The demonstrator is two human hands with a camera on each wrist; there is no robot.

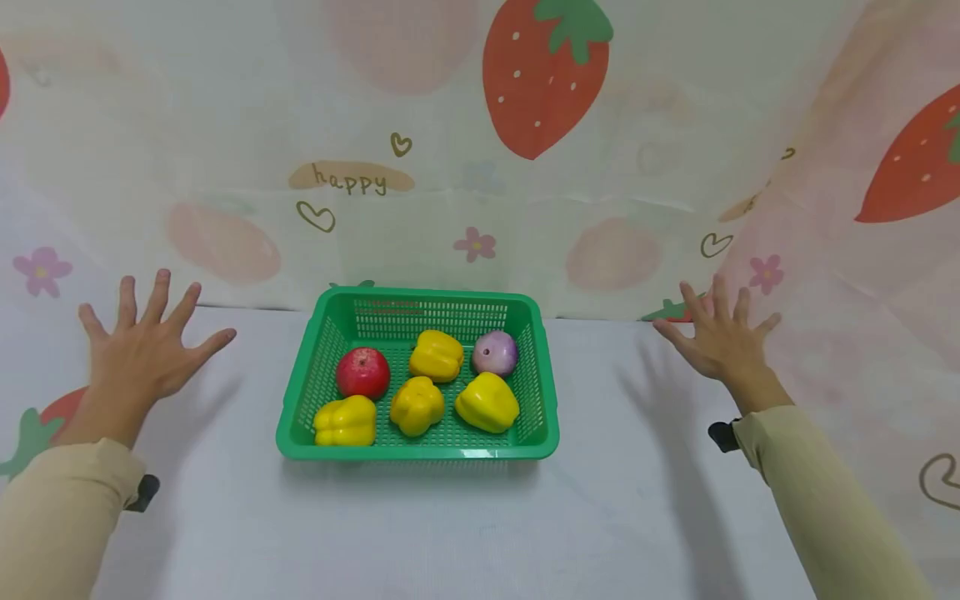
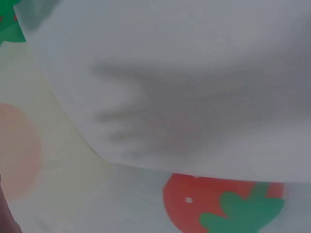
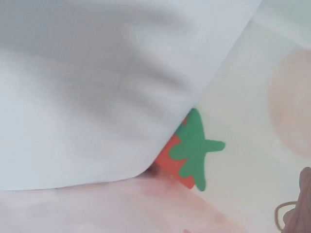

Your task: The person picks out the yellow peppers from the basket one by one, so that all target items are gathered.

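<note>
Bearing the word "happy" on a tan patch [image 1: 352, 177]: printed backdrop [image 1: 450, 221], behind the green basket [image 1: 417, 452]; second tan patch [image 1: 738, 208], behind and right of the basket, too slanted to read

Set on the white table [image 1: 465, 533], between both hands and touched by neither: the green basket, holding four yellow peppers [image 1: 487, 402], one red round fruit [image 1: 363, 373] towards the basket's left wall, one purple round item [image 1: 495, 353] towards its right rear

Left hand [image 1: 142, 354]: left of the basket, well apart, fingers splayed, released, grasping nothing

Right hand [image 1: 723, 350]: right of the basket, well apart, likewise splayed, grasping nothing

Partly hidden: foot of the left front pepper, behind the basket's front rim; dark wrist pieces [image 1: 144, 493], under beige sleeves [image 1: 52, 517]

Seen in the head view alone: basket contents and lettering

Seen in the right wrist view: green leaves of a strawberry print [image 3: 187, 155], right of the basket, partly covered by the right hand in the head view

Seen in the left wrist view: blurred hand shadow [image 2: 180, 107]; green patch [image 2: 12, 26], cut off, identity uncertain
</note>
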